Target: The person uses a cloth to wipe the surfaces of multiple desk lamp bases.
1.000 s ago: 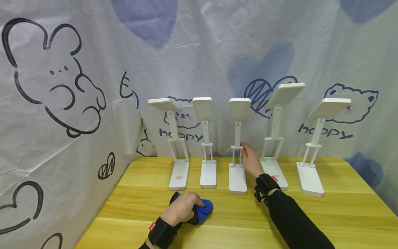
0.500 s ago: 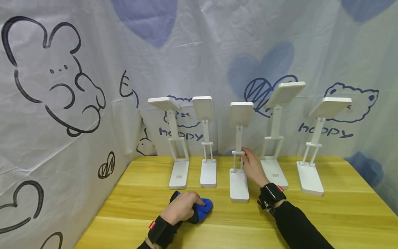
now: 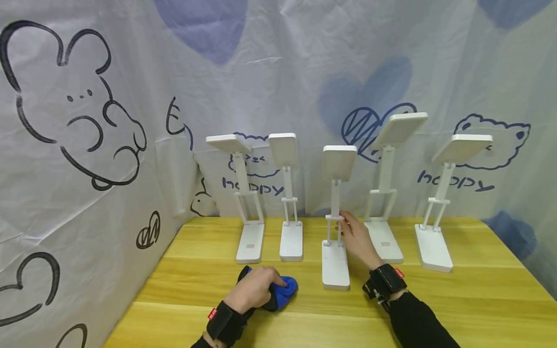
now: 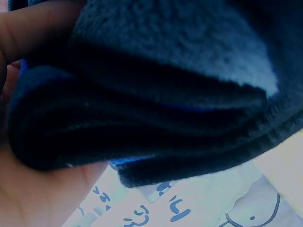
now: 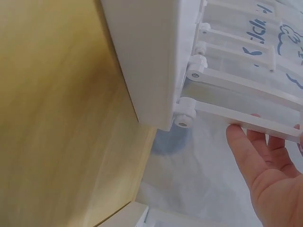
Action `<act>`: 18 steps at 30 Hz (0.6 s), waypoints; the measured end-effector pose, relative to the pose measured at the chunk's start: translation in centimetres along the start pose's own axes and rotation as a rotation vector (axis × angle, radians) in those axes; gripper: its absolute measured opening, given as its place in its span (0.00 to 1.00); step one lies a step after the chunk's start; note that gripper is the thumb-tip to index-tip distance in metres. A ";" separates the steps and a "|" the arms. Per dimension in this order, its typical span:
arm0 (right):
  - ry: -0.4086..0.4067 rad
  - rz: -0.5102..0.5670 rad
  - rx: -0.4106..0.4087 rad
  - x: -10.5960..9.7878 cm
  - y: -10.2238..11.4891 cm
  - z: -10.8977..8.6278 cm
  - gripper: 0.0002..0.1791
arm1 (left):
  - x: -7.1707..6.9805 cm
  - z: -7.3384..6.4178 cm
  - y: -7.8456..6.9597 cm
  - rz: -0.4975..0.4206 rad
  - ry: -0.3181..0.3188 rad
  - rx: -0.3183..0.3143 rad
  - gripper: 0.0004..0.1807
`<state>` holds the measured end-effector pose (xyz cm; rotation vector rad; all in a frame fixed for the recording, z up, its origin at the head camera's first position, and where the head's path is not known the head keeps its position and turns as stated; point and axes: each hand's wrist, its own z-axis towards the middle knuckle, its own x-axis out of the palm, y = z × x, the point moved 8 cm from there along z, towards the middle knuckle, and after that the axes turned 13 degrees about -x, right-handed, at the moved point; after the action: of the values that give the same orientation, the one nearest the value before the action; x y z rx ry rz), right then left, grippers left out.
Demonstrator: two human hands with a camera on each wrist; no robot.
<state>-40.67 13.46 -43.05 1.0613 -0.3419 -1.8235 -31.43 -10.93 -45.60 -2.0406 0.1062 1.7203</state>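
Note:
Five-in-a-row is not counted here; several white folding phone stands line the table, and the middle phone stand stands nearer the front than its neighbours. My right hand grips that stand's twin-bar arm from the right, just under the crosspiece. Close up in the right wrist view, the thumb and fingertips lie against one white bar. On the table at front left, my left hand holds a bunched blue-and-black cloth. Its dark folds fill the left wrist view between thumb and fingers.
Two phone stands rise to the left, the nearer being a narrow stand and the outer a tilted one. To the right are a taller stand and an end stand. A printed curtain hangs behind the wooden table.
My right hand has drawn the middle phone stand toward the front edge and slightly right, out of line with the others. The left hand and cloth have stayed in place.

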 end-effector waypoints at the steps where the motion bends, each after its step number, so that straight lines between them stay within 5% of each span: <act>1: 0.000 -0.002 0.004 -0.1 0.0 -0.1 0.20 | 0.0 0.0 0.0 0.000 0.000 0.000 0.33; 18: -0.013 0.027 0.055 -0.2 1.7 -2.2 0.21 | 0.0 0.1 0.0 -0.023 0.000 -0.001 0.33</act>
<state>-37.87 13.21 -43.19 1.0779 -0.4140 -1.8068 -31.53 -10.94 -45.58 -2.0349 0.0811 1.7068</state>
